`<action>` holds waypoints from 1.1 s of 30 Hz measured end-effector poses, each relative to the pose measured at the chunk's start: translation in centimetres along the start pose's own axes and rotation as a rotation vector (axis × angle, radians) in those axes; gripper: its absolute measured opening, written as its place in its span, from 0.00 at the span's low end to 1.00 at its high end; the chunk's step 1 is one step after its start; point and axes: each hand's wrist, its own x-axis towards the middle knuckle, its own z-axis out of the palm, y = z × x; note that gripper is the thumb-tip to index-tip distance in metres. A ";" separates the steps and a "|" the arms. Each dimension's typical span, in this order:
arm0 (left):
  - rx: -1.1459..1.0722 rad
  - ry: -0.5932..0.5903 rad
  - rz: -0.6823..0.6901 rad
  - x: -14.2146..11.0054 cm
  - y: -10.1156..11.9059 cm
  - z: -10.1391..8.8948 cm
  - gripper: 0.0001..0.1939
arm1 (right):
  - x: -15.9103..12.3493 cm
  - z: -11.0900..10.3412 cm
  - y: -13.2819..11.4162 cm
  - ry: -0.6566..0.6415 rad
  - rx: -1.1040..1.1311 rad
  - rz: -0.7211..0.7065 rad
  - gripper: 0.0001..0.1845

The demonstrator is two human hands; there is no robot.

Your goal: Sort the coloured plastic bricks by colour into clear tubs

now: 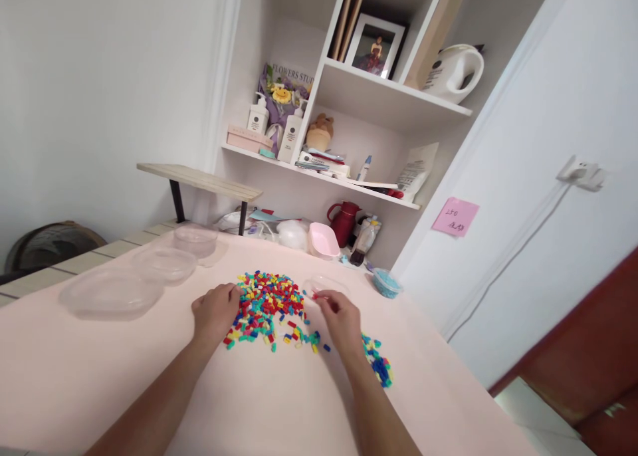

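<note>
A wide pile of small toy bricks (pixel 272 293) in red, yellow, blue, green and white lies on the pink tabletop (pixel 259 396). At the pile's left edge is my left hand (pixel 215 313), its fingers curled in; whatever they may hold is hidden. My right hand (pixel 341 320), to the right of the pile, pinches a small red toy brick (pixel 315 296) between thumb and fingertips. Just beyond those fingertips sits a shallow clear container (pixel 329 283). A smaller group of bricks (pixel 379 369), with dark blue ones together, lies partly behind my right wrist.
Clear plastic containers (pixel 112 293) line the table's left side. A tub of light blue pieces (pixel 386 283) stands at the right edge. Along the back are a pink basket (pixel 323 241), a dark red jug (pixel 345 223) and bottles (pixel 365 240). A small raised shelf (pixel 199 180) stands back left.
</note>
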 end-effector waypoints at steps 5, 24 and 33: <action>-0.002 0.004 0.003 0.0 0.0 0.1 0.20 | 1.6 -1.7 2.0 0.259 0.202 0.248 0.22; 0.005 0.010 0.008 0.1 -0.1 0.2 0.20 | 0.1 -0.1 0.1 -0.245 0.107 -0.144 0.11; 0.011 0.000 0.008 0.1 0.1 0.0 0.20 | -1.4 1.4 -1.4 -0.417 -0.145 -0.149 0.08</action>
